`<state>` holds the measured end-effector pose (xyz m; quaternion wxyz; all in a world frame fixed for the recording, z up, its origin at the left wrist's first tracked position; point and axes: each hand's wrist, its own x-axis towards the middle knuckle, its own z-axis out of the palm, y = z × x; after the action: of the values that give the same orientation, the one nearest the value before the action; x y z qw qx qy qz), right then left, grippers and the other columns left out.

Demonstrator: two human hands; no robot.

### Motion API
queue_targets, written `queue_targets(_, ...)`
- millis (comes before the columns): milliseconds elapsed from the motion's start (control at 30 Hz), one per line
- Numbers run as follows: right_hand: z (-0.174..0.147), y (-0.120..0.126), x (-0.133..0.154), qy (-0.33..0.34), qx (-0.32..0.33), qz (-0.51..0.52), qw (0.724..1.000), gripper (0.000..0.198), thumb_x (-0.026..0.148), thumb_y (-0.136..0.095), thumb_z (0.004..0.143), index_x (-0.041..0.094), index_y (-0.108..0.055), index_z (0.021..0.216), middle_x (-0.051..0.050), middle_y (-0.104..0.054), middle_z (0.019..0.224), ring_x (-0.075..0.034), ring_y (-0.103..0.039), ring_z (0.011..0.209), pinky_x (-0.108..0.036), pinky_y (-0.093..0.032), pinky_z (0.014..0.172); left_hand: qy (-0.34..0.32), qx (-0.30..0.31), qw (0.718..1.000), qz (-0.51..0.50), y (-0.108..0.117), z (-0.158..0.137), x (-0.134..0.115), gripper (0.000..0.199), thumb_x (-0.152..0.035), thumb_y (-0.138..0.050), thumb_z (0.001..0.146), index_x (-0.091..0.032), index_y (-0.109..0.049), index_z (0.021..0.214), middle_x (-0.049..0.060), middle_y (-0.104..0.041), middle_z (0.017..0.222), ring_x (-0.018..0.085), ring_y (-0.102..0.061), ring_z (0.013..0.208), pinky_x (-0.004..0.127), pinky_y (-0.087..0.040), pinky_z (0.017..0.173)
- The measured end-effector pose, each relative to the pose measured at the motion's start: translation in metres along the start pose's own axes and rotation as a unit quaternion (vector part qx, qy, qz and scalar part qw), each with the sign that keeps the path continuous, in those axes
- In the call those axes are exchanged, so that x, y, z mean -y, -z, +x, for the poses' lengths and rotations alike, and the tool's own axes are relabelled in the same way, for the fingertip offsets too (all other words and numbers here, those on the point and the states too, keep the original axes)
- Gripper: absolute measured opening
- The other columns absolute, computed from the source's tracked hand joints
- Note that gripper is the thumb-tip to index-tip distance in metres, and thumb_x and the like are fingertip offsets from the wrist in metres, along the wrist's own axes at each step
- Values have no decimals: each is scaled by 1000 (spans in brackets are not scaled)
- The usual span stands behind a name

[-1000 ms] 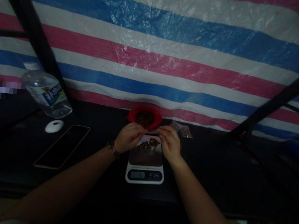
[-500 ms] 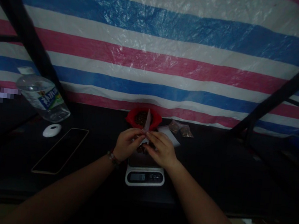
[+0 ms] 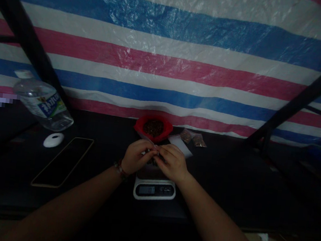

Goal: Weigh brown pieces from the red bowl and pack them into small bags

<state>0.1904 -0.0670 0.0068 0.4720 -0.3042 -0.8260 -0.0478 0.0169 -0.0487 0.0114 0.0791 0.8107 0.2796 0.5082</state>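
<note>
My left hand [image 3: 138, 157] and my right hand [image 3: 173, 162] meet over a white digital scale [image 3: 154, 192], fingers pinched together. Between them they grip a small clear plastic bag [image 3: 148, 139], mostly hidden by the fingers. Some dark pieces show beneath the fingertips, above the scale's plate; whether they lie on the plate or in the bag I cannot tell. Right behind the hands stands a red bowl [image 3: 139, 124] holding dark brown bits. A whitish flat sheet or stack of bags [image 3: 181, 145] lies beyond my right hand, with two small filled bags [image 3: 199, 140] at its far side.
On the left, a phone [image 3: 63, 162] lies flat beside a white oval object [image 3: 53, 140] and a large clear bottle [image 3: 45, 103]. Black slanted posts [image 3: 276, 106] rise at both sides of the dark table. A striped plastic sheet [image 3: 166, 71] hangs behind.
The bag, which stood up in front of the bowl, is now lowered and folded down at the fingers, baring the bowl's contents. Both hands have drawn closer together. The view has shifted slightly.
</note>
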Motion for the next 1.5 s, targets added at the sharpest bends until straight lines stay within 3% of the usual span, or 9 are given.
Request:
queue_targets(133, 1, 1, 0, 7, 0, 9, 1000, 26, 15, -54, 84, 19, -63, 109, -7, -70, 94, -17, -64, 85, -33, -55, 76, -39, -6, 999, 6, 1, 1, 0, 24, -34, -53, 89, -17, -62, 76, 4, -67, 73, 14, -63, 70, 25, -50, 67)
queue_targets(333, 0, 1, 0, 9, 5, 9, 1000, 27, 22, -59, 83, 20, -63, 110, -7, -70, 94, -18, -63, 83, -34, -54, 75, -46, 8, 999, 7, 2, 0, 2, 25, -34, -53, 89, -17, -62, 75, 4, -67, 72, 13, -63, 68, 23, -50, 65)
queue_targets(533, 1, 4, -3, 4, 25, 19, 1000, 27, 17, -54, 85, 20, -63, 111, -8, -70, 96, -18, -63, 85, -33, -53, 76, -59, 8, 998, 23, 1, 0, 6, 27, -36, -51, 90, -17, -62, 75, 4, -67, 72, 13, -63, 69, 24, -51, 65)
queue_targets(867, 0, 1, -6, -25, 7, 11, 1000, 22, 18, -59, 83, 21, -64, 104, -4, -72, 92, -17, -64, 82, -33, -52, 76, -51, -1, 998, 42, -3, -2, 17, 18, -30, -54, 89, -17, -61, 79, 4, -66, 74, 13, -63, 70, 25, -51, 66)
queue_targets(1233, 1, 2, -7, -77, -8, 6, 997, 13, 15, -55, 84, 20, -65, 90, -4, -70, 83, -18, -62, 77, -33, -51, 71, -40, 49, 997, 34, -5, -3, 14, 18, -27, -49, 89, -17, -61, 82, 5, -66, 75, 14, -62, 71, 26, -49, 67)
queue_targets(1500, 2, 1, 0, -58, 0, -17, 998, 9, 18, -54, 85, 20, -62, 82, -4, -69, 79, -17, -60, 72, -33, -48, 70, -77, 19, 994, 71, -10, -2, 10, 18, -20, -47, 84, -17, -55, 67, 3, -58, 63, 13, -55, 60, 25, -44, 56)
